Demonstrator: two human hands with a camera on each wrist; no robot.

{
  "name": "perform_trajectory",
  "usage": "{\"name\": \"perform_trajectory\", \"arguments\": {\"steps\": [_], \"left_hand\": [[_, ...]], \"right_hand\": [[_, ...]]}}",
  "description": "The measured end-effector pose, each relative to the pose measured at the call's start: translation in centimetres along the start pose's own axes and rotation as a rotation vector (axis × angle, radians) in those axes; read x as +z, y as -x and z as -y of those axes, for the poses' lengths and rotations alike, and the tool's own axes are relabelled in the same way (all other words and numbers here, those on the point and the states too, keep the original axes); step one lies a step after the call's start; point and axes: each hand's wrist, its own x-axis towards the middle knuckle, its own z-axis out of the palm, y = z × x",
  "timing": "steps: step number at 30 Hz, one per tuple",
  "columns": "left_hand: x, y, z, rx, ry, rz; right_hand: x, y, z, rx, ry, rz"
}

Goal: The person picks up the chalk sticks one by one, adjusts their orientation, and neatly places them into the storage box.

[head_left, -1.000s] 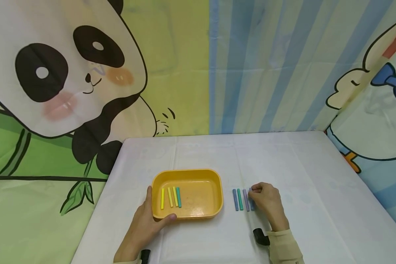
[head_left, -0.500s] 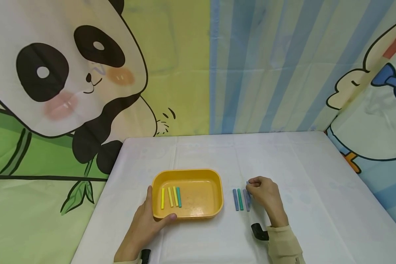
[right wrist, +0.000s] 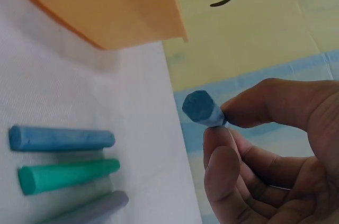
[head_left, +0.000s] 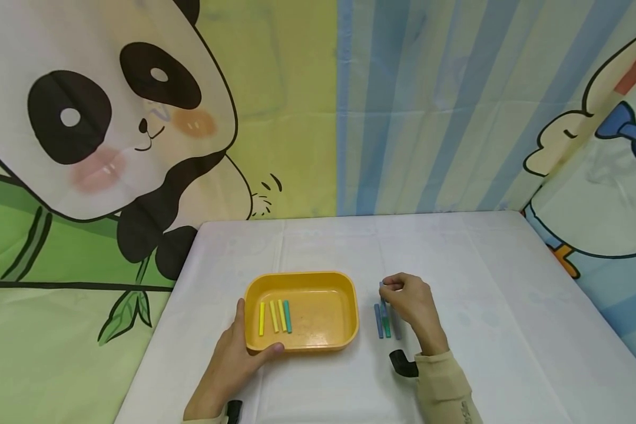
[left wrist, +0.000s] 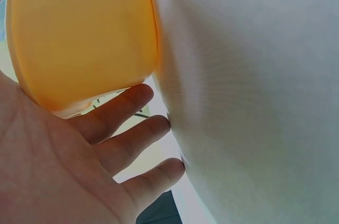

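In the head view my right hand [head_left: 413, 303] pinches a blue chalk stick [right wrist: 204, 108] between thumb and fingertips, lifted over a short row of chalks. That row on the white table holds a blue chalk [right wrist: 62, 138], a green chalk [right wrist: 69, 176] and a greyish-purple chalk [right wrist: 92, 209]. To its left sits a shallow orange-yellow tray [head_left: 318, 275]. My left hand [head_left: 227, 362] rests against the tray's near left corner, thumb on the front rim, the other fingers fairly straight. Inside lie several yellow chalks [head_left: 262, 318] and one teal chalk [head_left: 287, 317], side by side.
White cloth [head_left: 456, 259] covers the table. Behind it stands a printed backdrop [head_left: 291, 118] with a panda and stripes. A black wrist piece [head_left: 404, 364] juts from the right sleeve, and another [head_left: 234, 411] shows at the left wrist.
My right hand has picked the blue chalk from the right end of the row and carried it up and leftward over the others. The left hand and tray stay put.
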Motion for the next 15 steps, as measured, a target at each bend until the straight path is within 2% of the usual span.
{"name": "perform_trajectory", "arguments": {"steps": [15], "left_hand": [[0.1, 0.1, 0.2, 0.044, -0.005, -0.032]], "right_hand": [[1.6, -0.5, 3.1, -0.031, -0.123, 0.055]]}}
